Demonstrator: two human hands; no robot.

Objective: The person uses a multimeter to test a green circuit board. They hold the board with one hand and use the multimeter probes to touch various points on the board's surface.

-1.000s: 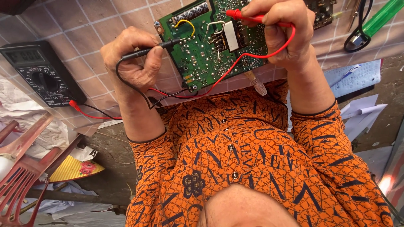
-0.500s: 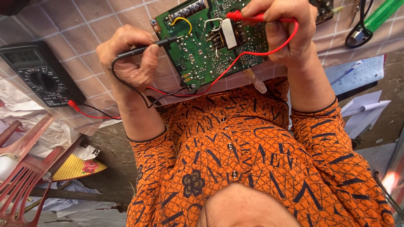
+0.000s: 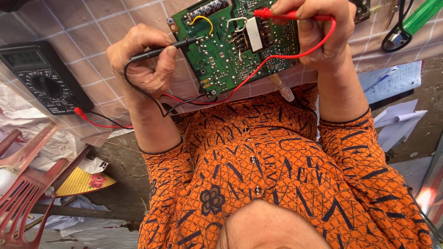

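A green circuit board (image 3: 230,55) lies on the tiled table (image 3: 92,23) in front of me, solder side up. My left hand (image 3: 143,67) grips a black test probe (image 3: 159,50) whose tip rests near the board's left edge. Over the board's top middle, my right hand (image 3: 320,39) pinches a red test probe (image 3: 288,15), its tip pointing left beside a white component. Red and black leads loop under the board toward a black multimeter (image 3: 41,78) at the left, where a red plug (image 3: 79,111) is seated.
A green-handled tool (image 3: 422,16) and a black looped cable (image 3: 398,32) lie at the top right. Papers (image 3: 392,83) hang off the table's right side. A red plastic chair (image 3: 23,184) and a yellow patterned object (image 3: 85,182) sit low on the left.
Both hands keep their probes on the board. My left hand has shifted slightly left and the view has drifted a little; otherwise nothing has moved.
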